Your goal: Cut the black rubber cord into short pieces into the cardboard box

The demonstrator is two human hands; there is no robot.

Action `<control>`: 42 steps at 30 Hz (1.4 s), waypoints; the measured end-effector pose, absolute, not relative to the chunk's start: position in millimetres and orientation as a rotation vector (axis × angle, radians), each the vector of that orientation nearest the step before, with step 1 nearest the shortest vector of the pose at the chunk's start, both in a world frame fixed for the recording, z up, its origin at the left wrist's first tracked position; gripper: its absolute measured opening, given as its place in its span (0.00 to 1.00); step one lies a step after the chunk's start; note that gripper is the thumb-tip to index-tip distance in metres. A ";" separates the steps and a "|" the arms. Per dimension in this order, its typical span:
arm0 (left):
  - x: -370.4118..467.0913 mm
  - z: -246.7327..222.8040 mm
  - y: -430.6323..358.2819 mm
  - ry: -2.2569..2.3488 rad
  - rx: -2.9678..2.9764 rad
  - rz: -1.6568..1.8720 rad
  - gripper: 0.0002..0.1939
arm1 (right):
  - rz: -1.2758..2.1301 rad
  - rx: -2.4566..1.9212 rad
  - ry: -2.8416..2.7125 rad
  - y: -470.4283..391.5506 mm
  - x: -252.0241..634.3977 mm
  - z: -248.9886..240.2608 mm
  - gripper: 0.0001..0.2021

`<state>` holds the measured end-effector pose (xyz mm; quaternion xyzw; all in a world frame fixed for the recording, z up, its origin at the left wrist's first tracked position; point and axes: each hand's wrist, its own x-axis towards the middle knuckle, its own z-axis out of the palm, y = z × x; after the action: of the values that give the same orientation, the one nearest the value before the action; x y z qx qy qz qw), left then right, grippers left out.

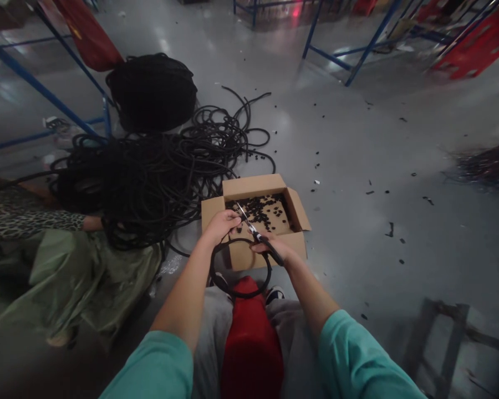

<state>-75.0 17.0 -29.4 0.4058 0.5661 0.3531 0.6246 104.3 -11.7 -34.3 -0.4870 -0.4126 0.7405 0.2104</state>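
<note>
My left hand [222, 226] pinches a black cord or tube [213, 270] near its end, over an open cardboard box [253, 184]. From there the cord hangs in a loop above my knees and passes under my right hand. Black-handled scissors [256, 235] are in my right hand [278, 247], their blades pointing up and left beside my left fingertips. The blades look parted, though the exact spot where they meet the cord is too small to make out. Many short black cut pieces [258, 209] lie inside the box.
A tangled heap of black cord [145, 177] spreads over the floor to the left, beneath a big black coil [153, 91]. At the left edge another person's arm in a patterned sleeve [33, 219] reaches into it. A red stool [251, 338] is between my legs; blue frames [349, 55] stand behind.
</note>
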 end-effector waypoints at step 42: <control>-72.9 -35.6 21.9 1.657 1.532 0.740 0.04 | 1.958 -1.452 -1.091 -15.7 90.3 -38.7 0.27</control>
<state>-72.9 21.9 -35.6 0.5984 0.6469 0.2890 0.3740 90.3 -15.7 -38.7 -0.5287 -0.3974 0.7128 0.2334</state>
